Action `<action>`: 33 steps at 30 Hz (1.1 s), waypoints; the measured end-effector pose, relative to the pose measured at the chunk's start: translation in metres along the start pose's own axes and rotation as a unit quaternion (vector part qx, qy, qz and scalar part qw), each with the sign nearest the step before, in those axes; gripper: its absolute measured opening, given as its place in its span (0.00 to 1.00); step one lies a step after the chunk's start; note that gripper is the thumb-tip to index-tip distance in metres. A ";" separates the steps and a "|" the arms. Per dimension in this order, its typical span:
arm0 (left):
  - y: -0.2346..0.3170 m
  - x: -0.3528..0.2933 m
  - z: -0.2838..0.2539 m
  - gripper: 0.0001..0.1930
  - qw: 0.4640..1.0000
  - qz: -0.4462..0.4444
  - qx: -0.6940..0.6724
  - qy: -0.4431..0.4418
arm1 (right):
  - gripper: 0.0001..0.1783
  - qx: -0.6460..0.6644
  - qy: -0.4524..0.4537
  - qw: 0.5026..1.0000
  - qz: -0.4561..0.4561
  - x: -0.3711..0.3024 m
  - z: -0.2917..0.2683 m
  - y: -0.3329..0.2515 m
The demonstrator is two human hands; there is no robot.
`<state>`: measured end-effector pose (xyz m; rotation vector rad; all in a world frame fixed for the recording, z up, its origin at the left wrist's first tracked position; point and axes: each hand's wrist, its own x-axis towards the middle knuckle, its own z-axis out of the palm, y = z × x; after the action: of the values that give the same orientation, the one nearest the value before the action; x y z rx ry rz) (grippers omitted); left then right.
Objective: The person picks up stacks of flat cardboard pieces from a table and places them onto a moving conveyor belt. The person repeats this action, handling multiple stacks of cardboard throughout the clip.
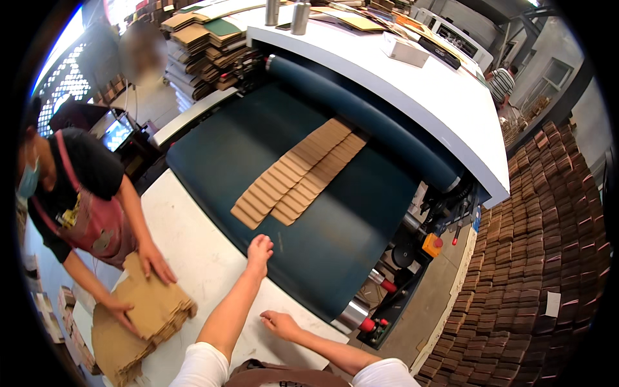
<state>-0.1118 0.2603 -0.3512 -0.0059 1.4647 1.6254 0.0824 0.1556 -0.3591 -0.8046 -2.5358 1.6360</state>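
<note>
My left hand (259, 253) reaches over the near edge of a dark green conveyor belt (348, 258), its fingers curled in with nothing visible in them. Ahead of it on the belt, two overlapping rows of brown cardboard pieces (303, 171) run up toward a dark roller (361, 116). My right hand (281, 324) hovers above the white table (193, 226), fingers loosely bent and slightly apart, holding nothing. At the left, a co-worker in a red apron rests both hands on a stack of flat brown cardboard cutouts (151, 300).
A white machine housing (400, 90) spans the belt's far end. An orange box with a red button (432, 244) sits beside the belt's right side. Tall stacks of brown cardboard (516, 284) fill the right. More cardboard piles (206, 48) stand at the back left.
</note>
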 end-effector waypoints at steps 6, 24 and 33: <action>0.015 0.069 0.040 0.27 0.995 -0.054 -0.082 0.032 | 0.15 0.032 -0.014 0.999 0.025 0.008 -0.014 0.012; 0.037 0.122 0.101 0.30 0.977 0.010 -0.176 -0.116 | 0.15 -0.126 0.349 0.917 -0.149 0.218 -0.327 0.038; 0.044 0.260 0.259 0.21 0.902 0.000 -0.132 -0.412 | 0.22 -0.175 0.458 0.860 -0.140 0.300 -0.397 0.032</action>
<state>-0.1485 0.6264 -0.3839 0.4739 0.5888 1.5266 -0.0513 0.6295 -0.2840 -0.8796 -2.0719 0.4781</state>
